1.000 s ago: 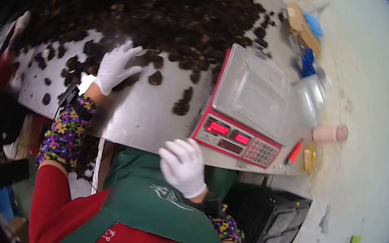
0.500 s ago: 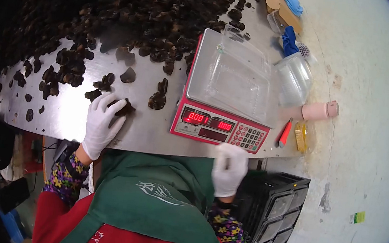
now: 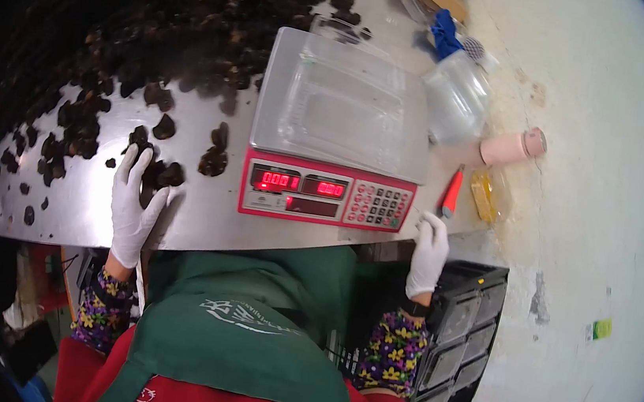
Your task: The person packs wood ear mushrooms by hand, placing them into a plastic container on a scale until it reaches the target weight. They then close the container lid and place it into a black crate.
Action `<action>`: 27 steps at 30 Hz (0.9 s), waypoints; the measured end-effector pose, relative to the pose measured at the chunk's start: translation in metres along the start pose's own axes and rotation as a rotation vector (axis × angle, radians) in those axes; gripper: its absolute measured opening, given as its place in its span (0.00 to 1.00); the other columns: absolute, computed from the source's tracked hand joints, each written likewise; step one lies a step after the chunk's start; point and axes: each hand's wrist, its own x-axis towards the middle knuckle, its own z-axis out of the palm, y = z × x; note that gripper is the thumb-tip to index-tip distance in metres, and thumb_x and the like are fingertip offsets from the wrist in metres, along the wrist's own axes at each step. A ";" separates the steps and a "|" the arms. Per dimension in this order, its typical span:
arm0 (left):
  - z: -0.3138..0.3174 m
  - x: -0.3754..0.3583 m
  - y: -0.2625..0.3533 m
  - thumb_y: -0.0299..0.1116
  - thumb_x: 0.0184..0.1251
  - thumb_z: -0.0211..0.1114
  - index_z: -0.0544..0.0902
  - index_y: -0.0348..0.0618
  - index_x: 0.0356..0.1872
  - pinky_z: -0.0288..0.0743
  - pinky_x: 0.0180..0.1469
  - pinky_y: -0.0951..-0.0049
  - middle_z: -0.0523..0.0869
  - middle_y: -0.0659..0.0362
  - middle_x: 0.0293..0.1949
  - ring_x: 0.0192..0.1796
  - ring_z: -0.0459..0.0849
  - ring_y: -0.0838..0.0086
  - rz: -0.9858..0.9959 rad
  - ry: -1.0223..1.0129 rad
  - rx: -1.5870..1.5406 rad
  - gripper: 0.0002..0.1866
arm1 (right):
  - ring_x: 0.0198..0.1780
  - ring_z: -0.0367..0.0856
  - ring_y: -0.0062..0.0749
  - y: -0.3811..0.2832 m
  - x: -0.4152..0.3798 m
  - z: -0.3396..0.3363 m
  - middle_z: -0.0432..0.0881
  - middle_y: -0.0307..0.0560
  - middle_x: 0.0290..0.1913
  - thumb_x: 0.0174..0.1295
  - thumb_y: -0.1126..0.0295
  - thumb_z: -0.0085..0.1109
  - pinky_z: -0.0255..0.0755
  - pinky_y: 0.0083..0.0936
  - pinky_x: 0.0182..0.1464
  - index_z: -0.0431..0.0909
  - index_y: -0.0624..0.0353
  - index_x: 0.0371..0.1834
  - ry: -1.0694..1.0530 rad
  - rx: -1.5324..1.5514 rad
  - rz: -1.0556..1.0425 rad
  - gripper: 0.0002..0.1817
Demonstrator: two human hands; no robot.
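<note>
My gloved left hand (image 3: pixel 131 207) rests at the table's near side, thumb and fingers apart, touching a small group of dark, glossy pieces (image 3: pixel 164 175) that look like wood ear mushrooms. It does not grip them. To the right of the scale's keypad, my gloved right hand (image 3: pixel 428 257) reaches over the table edge with nothing visible in it, its fingers stretched forward. A red digital scale (image 3: pixel 289 208) with lit red digits stands between the hands. On its metal plate lies a clear plastic tray (image 3: pixel 347 116). A red-handled tool (image 3: pixel 452 192) lies just beyond my right fingertips.
A large heap of the dark pieces (image 3: pixel 160 16) covers the far left of the steel table (image 3: pixel 201 219). Clear containers (image 3: pixel 457 97), a pink bottle (image 3: pixel 512 147), a yellow item in clear plastic (image 3: pixel 485 196) and a blue cloth (image 3: pixel 446 34) line the wall. Black crates (image 3: pixel 461 336) stand below.
My right hand has moved right, from the scale's front edge to beside its corner, and its fingers have straightened. My left hand remains by the dark pieces. The whole view has shifted.
</note>
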 end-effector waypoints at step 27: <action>-0.001 -0.018 -0.016 0.28 0.62 0.72 0.80 0.43 0.61 0.70 0.68 0.57 0.77 0.45 0.64 0.66 0.76 0.50 -0.154 0.327 0.013 0.25 | 0.63 0.77 0.43 -0.056 -0.027 0.047 0.80 0.56 0.62 0.72 0.77 0.50 0.67 0.36 0.70 0.75 0.70 0.64 0.234 -0.152 -0.338 0.19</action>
